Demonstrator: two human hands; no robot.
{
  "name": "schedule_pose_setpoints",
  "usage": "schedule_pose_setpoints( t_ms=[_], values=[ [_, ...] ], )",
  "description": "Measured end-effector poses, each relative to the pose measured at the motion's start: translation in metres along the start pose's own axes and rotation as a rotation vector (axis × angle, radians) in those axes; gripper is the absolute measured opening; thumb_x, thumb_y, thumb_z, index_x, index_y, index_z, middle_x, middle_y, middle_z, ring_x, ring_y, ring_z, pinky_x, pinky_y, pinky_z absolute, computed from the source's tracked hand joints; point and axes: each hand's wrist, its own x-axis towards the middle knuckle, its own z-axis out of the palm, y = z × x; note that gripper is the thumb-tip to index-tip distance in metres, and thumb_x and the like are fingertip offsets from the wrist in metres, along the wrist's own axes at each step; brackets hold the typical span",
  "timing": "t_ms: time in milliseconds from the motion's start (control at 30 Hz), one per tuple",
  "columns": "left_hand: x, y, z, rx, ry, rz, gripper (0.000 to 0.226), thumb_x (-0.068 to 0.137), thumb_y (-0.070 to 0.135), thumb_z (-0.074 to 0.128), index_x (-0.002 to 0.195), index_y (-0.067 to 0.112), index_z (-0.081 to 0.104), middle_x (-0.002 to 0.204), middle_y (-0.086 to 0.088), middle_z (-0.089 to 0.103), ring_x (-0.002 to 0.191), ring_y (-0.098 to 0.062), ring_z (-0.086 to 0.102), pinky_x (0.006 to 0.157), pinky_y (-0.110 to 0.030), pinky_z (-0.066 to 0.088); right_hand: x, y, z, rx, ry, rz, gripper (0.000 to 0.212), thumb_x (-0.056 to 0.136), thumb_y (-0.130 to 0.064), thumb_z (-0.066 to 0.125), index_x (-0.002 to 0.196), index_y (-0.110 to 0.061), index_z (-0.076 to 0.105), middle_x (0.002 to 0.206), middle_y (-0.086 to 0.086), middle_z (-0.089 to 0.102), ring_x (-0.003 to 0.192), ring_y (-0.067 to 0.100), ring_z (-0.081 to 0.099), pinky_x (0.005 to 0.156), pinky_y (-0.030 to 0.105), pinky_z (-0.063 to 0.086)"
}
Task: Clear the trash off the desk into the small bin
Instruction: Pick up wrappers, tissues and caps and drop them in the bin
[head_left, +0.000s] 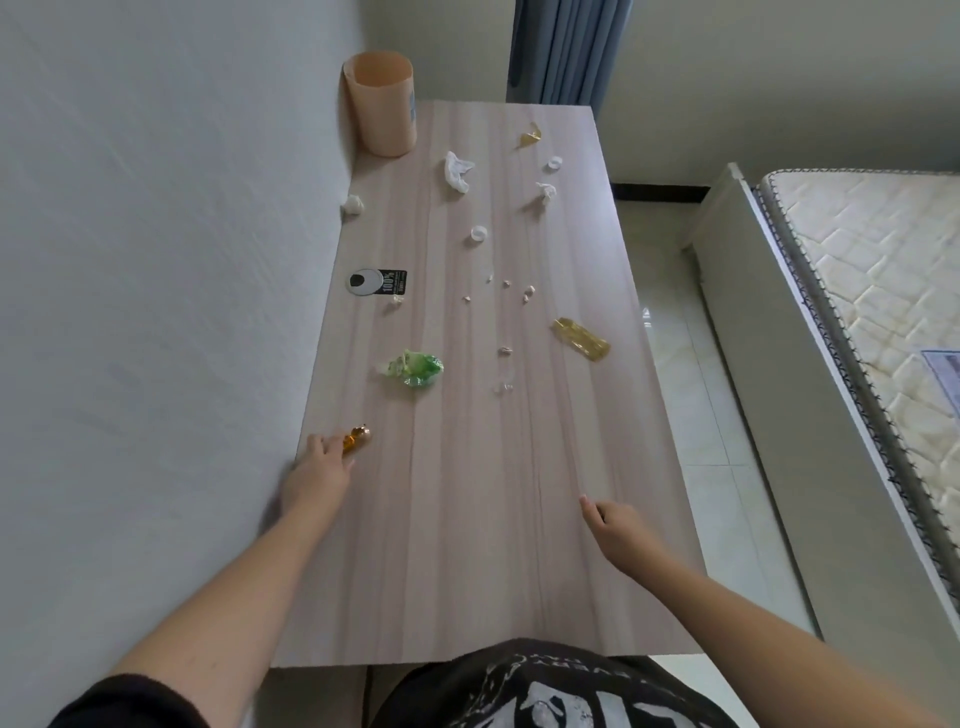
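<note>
White wall (156, 234) running along the tabletop's left edge. Blue curtain (566, 49) hanging in the far corner. Bare quilted mattress (872, 270) lying at right on a pale bed frame (769, 395), with a sheet of paper (943, 376) (partly cut off) resting on it. Glossy tiled floor (691, 405) showing between.
</note>
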Motion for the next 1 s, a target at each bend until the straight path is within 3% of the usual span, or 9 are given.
schedule_pose_setpoints(
  t_ms=[167,367,500,633,900,1000],
  values=[
    [-0.007,0.006,0.003,-0.023,0.014,0.020,0.029,0.092,0.028,0.052,0.108,0.003,0.048,0.105,-0.022,0.052,0.080,-0.041,0.060,0.061,-0.044,0.045,-0.003,-0.006,-0.011,-0.014,0.021,0.013,0.039,0.095,-0.034,0.035,0.061,-0.017,0.027,0.053,-0.003,0.029,0.047,0.012,0.026,0.050,0.030,0.020],
    [-0.008,0.014,0.006,-0.050,0.002,-0.001,0.032,0.093,0.032,0.045,0.105,0.002,0.044,0.097,-0.021,0.061,0.080,-0.039,0.063,0.067,-0.040,0.050,-0.004,-0.009,-0.024,-0.100,0.050,0.049,0.033,0.088,-0.032,0.036,0.059,-0.018,0.030,0.051,-0.004,0.032,0.046,0.012,0.028,0.048,0.029,0.022],
    [-0.008,0.028,0.002,-0.178,0.083,0.063,0.027,0.094,0.025,0.046,0.099,-0.001,0.042,0.080,-0.026,0.064,0.069,-0.041,0.063,0.061,-0.045,0.050,-0.005,-0.011,-0.034,-0.183,0.076,0.032,0.041,0.094,-0.038,0.034,0.058,-0.017,0.030,0.050,-0.003,0.032,0.045,0.013,0.029,0.047,0.029,0.021],
    [-0.014,0.053,-0.006,-0.244,0.158,0.143,0.025,0.093,0.024,0.047,0.106,0.003,0.047,0.075,-0.021,0.065,0.063,-0.039,0.061,0.053,-0.039,0.043,-0.004,-0.015,-0.045,-0.201,0.103,-0.019,0.047,0.096,-0.041,0.035,0.057,-0.017,0.028,0.048,-0.003,0.028,0.045,0.014,0.028,0.048,0.030,0.020],
    [-0.033,0.111,-0.017,-0.267,0.179,0.246,0.026,0.085,0.024,0.055,0.109,0.015,0.052,0.081,-0.010,0.063,0.063,-0.033,0.056,0.051,-0.031,0.035,0.017,-0.004,-0.071,-0.238,0.092,-0.103,0.050,0.097,-0.045,0.036,0.058,-0.015,0.030,0.052,0.001,0.030,0.047,0.015,0.029,0.050,0.031,0.022],
    [-0.036,0.138,-0.016,-0.290,0.164,0.257,0.026,0.084,0.021,0.056,0.109,0.015,0.051,0.090,-0.009,0.061,0.070,-0.032,0.055,0.053,-0.032,0.035,0.037,0.007,-0.085,-0.235,0.102,-0.181,0.049,0.097,-0.046,0.036,0.063,-0.011,0.040,0.056,0.005,0.044,0.049,0.016,0.038,0.049,0.031,0.029]
  ],
)
